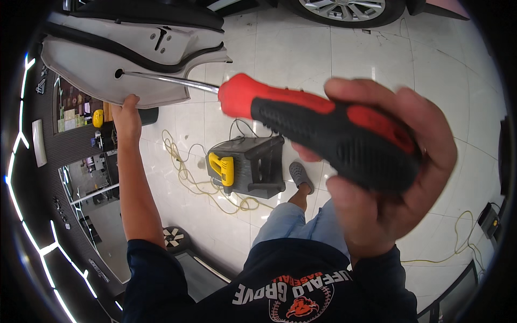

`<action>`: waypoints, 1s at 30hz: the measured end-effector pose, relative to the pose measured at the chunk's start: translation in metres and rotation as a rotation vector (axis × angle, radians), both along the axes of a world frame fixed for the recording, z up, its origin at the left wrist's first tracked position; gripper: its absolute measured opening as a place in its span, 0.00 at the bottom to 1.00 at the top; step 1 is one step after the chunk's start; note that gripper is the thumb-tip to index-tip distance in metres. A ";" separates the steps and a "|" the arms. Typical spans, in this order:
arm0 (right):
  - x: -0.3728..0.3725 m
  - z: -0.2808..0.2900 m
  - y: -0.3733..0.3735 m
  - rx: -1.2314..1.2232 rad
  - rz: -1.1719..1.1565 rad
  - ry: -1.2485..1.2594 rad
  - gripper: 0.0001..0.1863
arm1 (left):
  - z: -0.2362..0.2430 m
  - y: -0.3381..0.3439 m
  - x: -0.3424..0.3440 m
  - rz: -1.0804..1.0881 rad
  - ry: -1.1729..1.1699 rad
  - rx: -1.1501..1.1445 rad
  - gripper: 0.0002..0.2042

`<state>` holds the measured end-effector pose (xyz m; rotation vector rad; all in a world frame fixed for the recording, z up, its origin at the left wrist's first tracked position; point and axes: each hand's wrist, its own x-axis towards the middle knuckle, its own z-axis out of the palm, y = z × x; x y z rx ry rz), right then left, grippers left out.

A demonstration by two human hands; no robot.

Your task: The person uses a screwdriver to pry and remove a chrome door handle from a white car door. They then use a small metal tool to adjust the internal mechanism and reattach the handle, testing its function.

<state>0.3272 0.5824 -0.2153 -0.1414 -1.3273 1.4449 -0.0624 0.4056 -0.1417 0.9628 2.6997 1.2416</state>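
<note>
My right hand is closed around the red and black handle of a large screwdriver, which looms close to the view. Its metal shaft points left, and the tip meets a round dark hole in the edge face of a pale car door; how deep it sits I cannot tell. Below that hole, my left hand grips the door's lower edge, thumb or finger showing on the pale face and the other fingers hidden. A black rubber seal and a latch slot lie above the shaft.
A black step stool or box stands on the tiled floor with a yellow heat-gun-like power tool on top. Yellow cord loops beside it. A car wheel is at the far side. A round black stool is lower left.
</note>
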 end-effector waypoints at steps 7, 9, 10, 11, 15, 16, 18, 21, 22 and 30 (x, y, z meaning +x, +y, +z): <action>0.011 -0.010 -0.054 -0.235 0.101 0.074 0.32 | 0.000 0.004 0.001 -0.014 -0.069 0.089 0.18; 0.016 -0.007 -0.071 -0.328 0.157 0.090 0.32 | 0.000 0.004 0.006 0.020 -0.071 0.106 0.18; 0.020 -0.005 -0.077 -0.373 0.186 0.100 0.32 | -0.001 0.002 0.002 -0.002 -0.084 0.126 0.18; 0.024 -0.003 -0.081 -0.417 0.210 0.106 0.31 | -0.004 0.002 -0.004 -0.031 -0.094 0.149 0.18; 0.049 0.005 -0.089 -0.668 0.369 0.132 0.31 | -0.003 0.002 -0.011 -0.107 -0.063 0.094 0.16; 0.051 0.006 -0.092 -0.736 0.420 0.142 0.30 | -0.004 -0.002 -0.020 -0.082 -0.031 0.049 0.15; 0.057 0.013 -0.096 -0.880 0.523 0.159 0.30 | 0.003 -0.014 -0.037 -0.026 0.046 -0.055 0.14; 0.072 0.017 -0.090 -1.063 0.622 0.166 0.30 | 0.000 -0.011 -0.032 -0.086 -0.099 0.105 0.13; 0.074 0.017 -0.089 -1.077 0.622 0.165 0.30 | -0.002 -0.008 -0.030 -0.084 -0.099 0.119 0.14; 0.067 -0.022 -0.098 -0.271 0.120 -0.024 0.52 | -0.005 -0.001 -0.017 -0.092 -0.080 0.161 0.18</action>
